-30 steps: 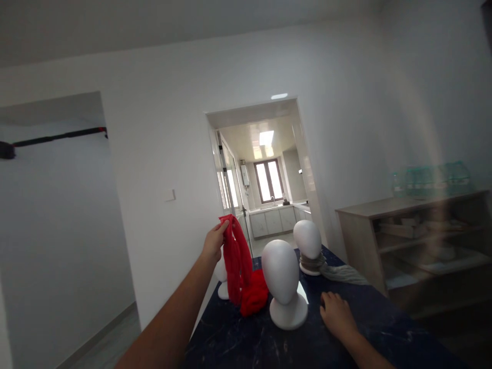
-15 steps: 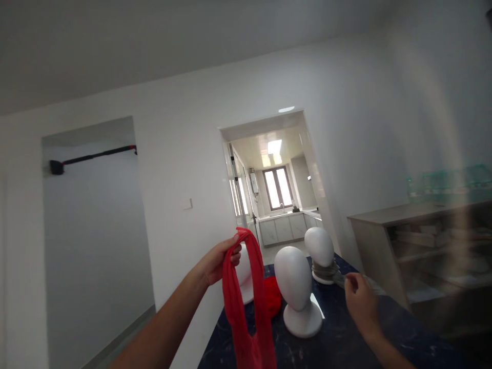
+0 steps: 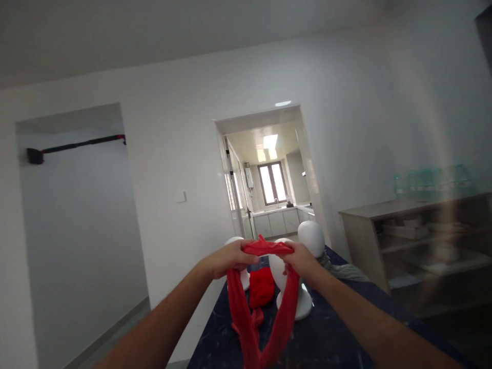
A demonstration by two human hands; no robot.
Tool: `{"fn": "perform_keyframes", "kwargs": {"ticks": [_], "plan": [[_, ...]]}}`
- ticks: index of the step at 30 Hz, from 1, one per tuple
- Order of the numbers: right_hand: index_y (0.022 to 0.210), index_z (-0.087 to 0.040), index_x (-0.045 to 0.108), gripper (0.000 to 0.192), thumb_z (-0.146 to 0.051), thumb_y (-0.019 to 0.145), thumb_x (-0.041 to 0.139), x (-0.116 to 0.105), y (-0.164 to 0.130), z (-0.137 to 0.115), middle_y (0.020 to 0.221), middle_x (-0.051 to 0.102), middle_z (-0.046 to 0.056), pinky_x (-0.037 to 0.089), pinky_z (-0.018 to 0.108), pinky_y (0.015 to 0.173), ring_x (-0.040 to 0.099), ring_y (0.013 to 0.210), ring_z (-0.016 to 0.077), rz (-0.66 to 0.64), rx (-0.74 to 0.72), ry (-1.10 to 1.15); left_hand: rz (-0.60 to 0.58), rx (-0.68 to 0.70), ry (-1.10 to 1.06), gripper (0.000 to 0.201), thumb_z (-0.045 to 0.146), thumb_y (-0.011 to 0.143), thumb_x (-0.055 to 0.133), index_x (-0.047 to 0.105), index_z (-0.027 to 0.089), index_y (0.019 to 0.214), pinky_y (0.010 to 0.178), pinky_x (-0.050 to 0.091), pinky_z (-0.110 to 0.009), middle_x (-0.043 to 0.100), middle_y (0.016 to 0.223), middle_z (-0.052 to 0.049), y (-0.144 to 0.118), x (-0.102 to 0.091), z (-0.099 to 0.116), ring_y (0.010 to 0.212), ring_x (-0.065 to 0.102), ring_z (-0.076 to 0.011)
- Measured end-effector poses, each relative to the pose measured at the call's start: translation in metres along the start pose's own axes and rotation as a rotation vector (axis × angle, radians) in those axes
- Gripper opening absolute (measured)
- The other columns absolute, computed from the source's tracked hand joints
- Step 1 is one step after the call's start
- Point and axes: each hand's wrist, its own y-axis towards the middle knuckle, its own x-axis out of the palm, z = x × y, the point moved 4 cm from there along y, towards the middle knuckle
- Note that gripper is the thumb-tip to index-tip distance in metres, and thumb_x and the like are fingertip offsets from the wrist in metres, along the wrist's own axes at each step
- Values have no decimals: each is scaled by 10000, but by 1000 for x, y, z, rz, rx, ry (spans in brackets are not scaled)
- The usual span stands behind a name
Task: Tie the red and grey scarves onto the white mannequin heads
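Both my hands hold a red scarf (image 3: pixel 268 248) stretched between them, its two lengths hanging down in a loop and meeting near the bottom edge. My left hand (image 3: pixel 230 257) is closed on the left end of the stretch, and my right hand (image 3: pixel 305 264) pinches the right end. Behind the loop stands a white mannequin head (image 3: pixel 303 306), partly covered by the scarf and my right hand. Another white mannequin head (image 3: pixel 311 238) is farther back on the right, with a grey scarf (image 3: pixel 346 271) by its base, partly hidden by my right arm.
A third mannequin head (image 3: pixel 245 279) shows behind my left hand. A bundle of red cloth (image 3: pixel 262 288) lies on the dark blue marbled table (image 3: pixel 326 333). To the right stands a wooden shelf unit (image 3: pixel 359 230) with greenish clear containers (image 3: pixel 430 183) on top. Beyond the table, a doorway opens onto a kitchen.
My right hand has let go of the grey scarf and moved left to grasp the red scarf. The red scarf, before hanging from my left hand alone, is now spread between both hands.
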Motion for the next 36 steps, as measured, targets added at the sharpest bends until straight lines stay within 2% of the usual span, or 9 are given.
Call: {"fn": "perform_keyframes", "kwargs": {"ticks": [5,9,12,18,24,27,30,33,36], "plan": [[766,-208,643,140,-336,815,671,-56,23,-43,473,475,-86,296,216,375,431,399,88,-4,-54,-178,140,-76,374,322,340,755,830,724,177,1011,536,281,-246,544,717,54,-18,-29,6,595,409,-105],[816,-202,655,112,-310,809,681,-76,35,-82,496,459,-93,331,223,405,397,418,78,22,-116,-183,270,-36,427,360,433,852,737,732,187,1114,525,281,-245,510,695,61,-19,-40,20,573,377,-106],[874,-182,697,118,-269,796,680,-78,38,-98,498,445,-91,346,232,417,397,424,83,-1,-100,-170,287,37,399,326,440,887,701,714,176,1077,570,361,-258,556,714,45,-14,-42,31,601,458,-123],[873,-181,703,115,-268,812,656,-59,34,-93,533,455,-89,381,234,430,390,426,73,-43,-52,-50,244,161,243,259,260,819,760,659,197,1049,791,504,-327,711,933,-26,-2,-34,32,869,676,-209],[783,-205,669,61,-244,801,626,-13,31,-81,514,495,-74,382,243,403,452,415,96,-110,-60,-195,68,89,-147,442,350,816,845,657,192,1184,886,548,-377,735,959,-64,21,9,20,909,715,-214],[786,-215,652,45,-249,808,632,-4,27,-70,538,542,-62,396,238,410,499,441,108,-130,-64,-224,54,7,-123,373,406,772,889,711,169,998,827,565,-383,685,780,-14,26,19,18,731,678,-181],[894,-220,659,109,-288,817,699,-6,20,-52,577,567,-66,447,240,457,532,492,116,-147,-32,-122,104,-58,-7,289,386,768,888,712,164,823,718,559,-356,573,601,43,25,12,23,562,565,-135],[1096,-218,690,339,-324,794,802,1,8,-34,766,679,-33,510,255,560,584,581,112,-272,26,142,65,-38,-147,253,370,817,861,703,172,834,666,545,-293,482,576,86,26,6,33,504,457,-78],[1166,-193,717,456,-334,762,877,26,-7,-20,998,756,38,558,287,758,678,769,139,-468,35,324,25,36,-347,253,361,846,852,690,170,885,558,455,-187,472,628,82,33,5,45,522,439,-50]]}}
